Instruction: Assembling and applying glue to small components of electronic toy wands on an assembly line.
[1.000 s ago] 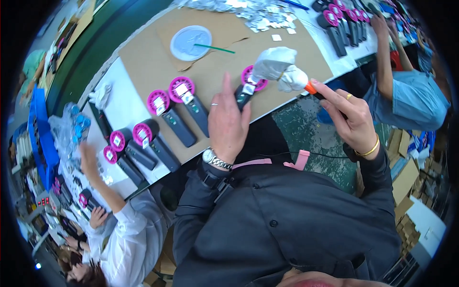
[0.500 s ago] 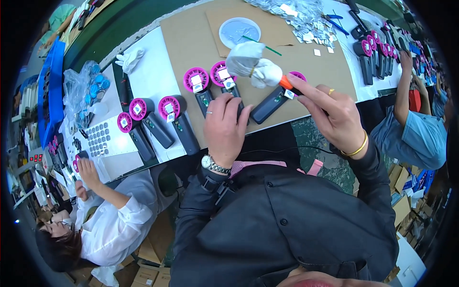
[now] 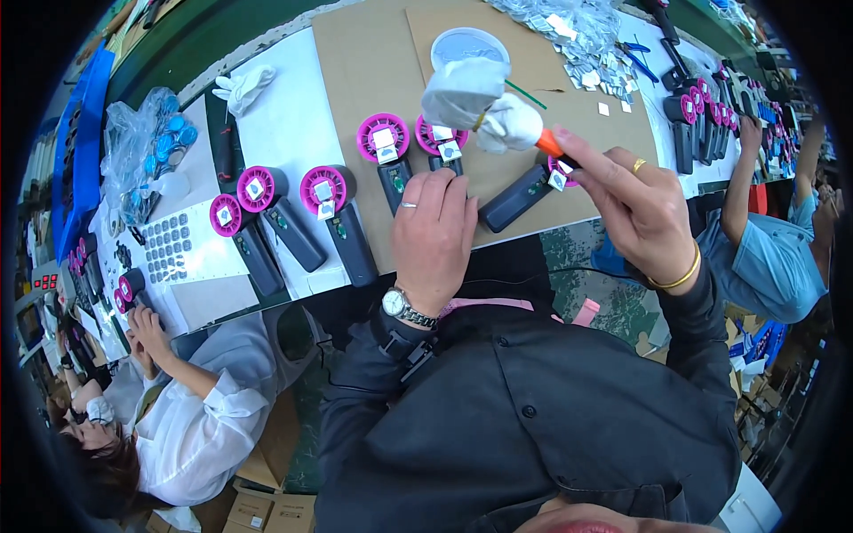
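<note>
My right hand [image 3: 644, 213] is closed round the orange handle of a mallet-like tool whose big head [image 3: 466, 93] is wrapped in white cloth and bound with a yellowish band. That head hangs above the fans, partly hiding the board behind it. My left hand [image 3: 433, 233] lies over the dark grey body of a handheld fan [image 3: 458, 140] with a pink grille and a white square piece on it; the fingers hide most of that body. Left of it lies a similar fan [image 3: 384, 136]. Another fan [image 3: 515, 197] lies slanted below the tool, its grille partly covered by my right hand.
Several more fans [image 3: 326, 188] lie to the left. A round white dish [image 3: 469, 46], a pile of small silvery pieces [image 3: 582, 53] and blue pliers [image 3: 637, 58] are at the back. A white glove [image 3: 244, 89] lies far left. Co-workers [image 3: 200, 426] sit on both sides.
The view has shifted slightly. My left hand stays on the same fan, and the wrapped tool remains raised in my right. At left, the co-worker's hands have come together.
</note>
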A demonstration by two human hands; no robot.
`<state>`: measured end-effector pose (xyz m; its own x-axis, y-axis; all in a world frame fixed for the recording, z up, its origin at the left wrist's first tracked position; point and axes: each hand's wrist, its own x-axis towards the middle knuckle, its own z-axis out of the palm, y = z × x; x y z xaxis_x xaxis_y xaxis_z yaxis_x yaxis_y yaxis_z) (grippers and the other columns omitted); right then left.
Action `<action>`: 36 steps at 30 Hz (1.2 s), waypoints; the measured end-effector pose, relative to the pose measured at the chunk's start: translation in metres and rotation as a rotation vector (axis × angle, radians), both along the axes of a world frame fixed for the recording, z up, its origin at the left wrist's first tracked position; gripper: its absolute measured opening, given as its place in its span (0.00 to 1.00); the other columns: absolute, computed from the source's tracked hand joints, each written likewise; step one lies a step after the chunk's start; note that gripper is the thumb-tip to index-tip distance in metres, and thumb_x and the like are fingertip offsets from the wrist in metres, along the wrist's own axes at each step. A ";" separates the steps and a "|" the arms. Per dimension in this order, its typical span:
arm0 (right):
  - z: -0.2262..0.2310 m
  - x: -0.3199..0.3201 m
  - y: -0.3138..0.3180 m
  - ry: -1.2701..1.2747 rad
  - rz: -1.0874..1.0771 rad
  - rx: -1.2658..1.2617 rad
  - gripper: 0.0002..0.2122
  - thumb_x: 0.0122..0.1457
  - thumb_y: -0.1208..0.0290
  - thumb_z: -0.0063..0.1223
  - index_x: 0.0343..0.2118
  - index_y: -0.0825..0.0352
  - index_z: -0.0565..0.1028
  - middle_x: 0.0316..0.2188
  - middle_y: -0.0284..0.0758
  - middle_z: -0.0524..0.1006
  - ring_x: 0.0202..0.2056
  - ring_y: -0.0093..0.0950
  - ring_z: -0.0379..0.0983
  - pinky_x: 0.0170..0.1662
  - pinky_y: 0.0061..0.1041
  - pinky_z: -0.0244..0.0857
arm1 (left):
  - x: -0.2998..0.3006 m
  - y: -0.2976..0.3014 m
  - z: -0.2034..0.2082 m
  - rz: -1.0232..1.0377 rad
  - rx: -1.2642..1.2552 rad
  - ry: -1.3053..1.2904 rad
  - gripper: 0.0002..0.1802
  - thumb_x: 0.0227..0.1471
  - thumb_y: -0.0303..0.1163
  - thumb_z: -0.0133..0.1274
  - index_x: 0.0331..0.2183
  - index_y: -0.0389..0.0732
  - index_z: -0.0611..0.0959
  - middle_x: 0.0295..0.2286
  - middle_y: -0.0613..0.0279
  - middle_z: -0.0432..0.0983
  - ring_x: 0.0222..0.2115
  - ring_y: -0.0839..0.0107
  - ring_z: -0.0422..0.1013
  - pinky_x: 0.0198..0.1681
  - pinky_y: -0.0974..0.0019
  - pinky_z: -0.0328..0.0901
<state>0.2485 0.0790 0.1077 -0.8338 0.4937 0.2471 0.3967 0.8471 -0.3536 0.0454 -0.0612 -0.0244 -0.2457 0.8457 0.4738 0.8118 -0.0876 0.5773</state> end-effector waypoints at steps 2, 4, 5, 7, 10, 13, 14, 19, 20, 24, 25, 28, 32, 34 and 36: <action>0.000 0.001 0.001 0.018 -0.011 0.000 0.25 0.66 0.78 0.64 0.66 0.54 0.81 0.23 0.38 0.74 0.23 0.37 0.71 0.30 0.37 0.64 | 0.000 0.000 0.000 0.007 -0.002 0.014 0.18 0.54 0.24 0.67 0.47 0.32 0.85 0.47 0.50 0.80 0.49 0.49 0.76 0.53 0.50 0.73; -0.005 -0.001 0.009 -0.114 0.009 0.039 0.26 0.65 0.80 0.64 0.66 0.56 0.81 0.23 0.39 0.74 0.23 0.36 0.71 0.30 0.36 0.64 | 0.001 0.000 -0.001 0.009 0.000 0.022 0.18 0.54 0.23 0.67 0.47 0.32 0.85 0.47 0.50 0.80 0.49 0.49 0.76 0.53 0.50 0.73; -0.006 0.000 0.012 -0.180 0.018 0.060 0.26 0.65 0.82 0.64 0.66 0.58 0.81 0.23 0.39 0.74 0.23 0.35 0.71 0.30 0.35 0.65 | 0.001 0.000 -0.002 0.007 -0.003 0.018 0.18 0.54 0.23 0.67 0.47 0.32 0.85 0.47 0.50 0.80 0.49 0.49 0.76 0.53 0.50 0.73; -0.001 0.004 0.012 -0.115 0.008 -0.001 0.26 0.65 0.83 0.63 0.66 0.58 0.81 0.23 0.39 0.74 0.23 0.35 0.71 0.30 0.34 0.65 | 0.000 0.000 -0.002 0.003 -0.010 0.011 0.18 0.54 0.23 0.66 0.48 0.32 0.85 0.48 0.51 0.80 0.50 0.50 0.76 0.54 0.50 0.73; 0.009 0.008 0.012 0.016 -0.007 -0.129 0.27 0.64 0.85 0.63 0.66 0.60 0.80 0.23 0.40 0.74 0.24 0.35 0.71 0.30 0.33 0.65 | -0.001 -0.001 0.000 0.006 -0.011 0.019 0.18 0.54 0.23 0.66 0.48 0.32 0.85 0.48 0.51 0.80 0.50 0.50 0.76 0.54 0.50 0.73; 0.017 0.008 0.012 0.130 0.002 -0.163 0.26 0.65 0.85 0.62 0.66 0.61 0.80 0.23 0.41 0.74 0.23 0.35 0.71 0.30 0.33 0.65 | -0.001 -0.003 0.000 0.012 -0.017 0.026 0.18 0.54 0.23 0.66 0.48 0.32 0.85 0.48 0.51 0.80 0.50 0.50 0.76 0.54 0.50 0.73; 0.015 0.009 0.012 0.130 -0.003 -0.161 0.26 0.65 0.85 0.62 0.66 0.61 0.80 0.23 0.41 0.74 0.23 0.35 0.71 0.30 0.33 0.65 | 0.000 -0.002 0.000 0.011 -0.016 0.027 0.18 0.55 0.23 0.66 0.48 0.32 0.85 0.48 0.51 0.80 0.50 0.49 0.76 0.54 0.50 0.73; -0.006 0.005 0.019 -0.015 0.028 -0.068 0.25 0.65 0.84 0.62 0.66 0.61 0.80 0.22 0.40 0.72 0.23 0.33 0.68 0.30 0.32 0.63 | 0.001 0.002 -0.001 0.023 -0.011 0.066 0.18 0.55 0.23 0.66 0.48 0.32 0.85 0.48 0.51 0.81 0.50 0.49 0.76 0.54 0.50 0.73; -0.009 0.002 0.021 -0.076 0.033 -0.039 0.25 0.65 0.84 0.62 0.66 0.61 0.80 0.22 0.40 0.72 0.22 0.32 0.67 0.30 0.32 0.62 | 0.001 0.001 -0.001 0.023 -0.010 0.068 0.18 0.55 0.23 0.66 0.48 0.32 0.85 0.48 0.51 0.81 0.50 0.49 0.76 0.54 0.50 0.73; 0.000 0.008 0.022 -0.024 -0.004 -0.087 0.25 0.66 0.83 0.62 0.66 0.61 0.80 0.21 0.39 0.71 0.22 0.32 0.67 0.29 0.33 0.62 | 0.002 -0.001 -0.002 0.016 -0.023 0.027 0.18 0.55 0.23 0.66 0.48 0.32 0.85 0.48 0.50 0.81 0.50 0.49 0.76 0.54 0.50 0.73; 0.004 0.009 0.022 0.032 -0.024 -0.126 0.25 0.66 0.83 0.62 0.66 0.61 0.80 0.21 0.39 0.70 0.22 0.32 0.67 0.29 0.34 0.62 | 0.001 -0.002 -0.001 0.017 -0.022 0.032 0.18 0.55 0.23 0.66 0.48 0.32 0.85 0.48 0.50 0.81 0.50 0.49 0.76 0.54 0.50 0.73; 0.012 0.003 0.016 0.052 -0.004 -0.111 0.25 0.66 0.82 0.62 0.66 0.61 0.80 0.21 0.39 0.70 0.22 0.32 0.67 0.29 0.34 0.62 | 0.000 -0.004 -0.001 0.022 -0.024 0.043 0.18 0.55 0.23 0.66 0.48 0.32 0.86 0.48 0.50 0.81 0.50 0.49 0.76 0.54 0.50 0.73; -0.008 -0.001 0.021 -0.071 0.023 -0.007 0.24 0.67 0.82 0.62 0.66 0.61 0.81 0.21 0.39 0.71 0.22 0.31 0.66 0.29 0.33 0.62 | 0.001 0.001 -0.001 0.016 -0.002 0.049 0.18 0.55 0.23 0.66 0.48 0.32 0.86 0.48 0.50 0.81 0.50 0.49 0.76 0.54 0.50 0.73; -0.010 -0.001 0.023 -0.134 0.041 0.037 0.24 0.67 0.82 0.62 0.66 0.61 0.81 0.22 0.39 0.71 0.22 0.31 0.66 0.29 0.33 0.62 | 0.001 0.002 -0.001 0.014 -0.010 0.051 0.18 0.55 0.23 0.66 0.48 0.32 0.86 0.48 0.50 0.81 0.49 0.49 0.76 0.53 0.50 0.73; -0.003 0.005 0.023 -0.063 0.011 -0.050 0.23 0.68 0.82 0.61 0.66 0.63 0.80 0.24 0.38 0.75 0.24 0.28 0.69 0.30 0.29 0.64 | 0.000 0.001 -0.001 0.011 -0.014 0.055 0.17 0.55 0.22 0.66 0.48 0.32 0.86 0.49 0.50 0.81 0.49 0.49 0.76 0.53 0.50 0.74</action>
<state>0.2535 0.1021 0.1047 -0.8523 0.4948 0.1694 0.4102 0.8334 -0.3704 0.0451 -0.0603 -0.0256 -0.2295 0.8495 0.4750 0.8430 -0.0704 0.5333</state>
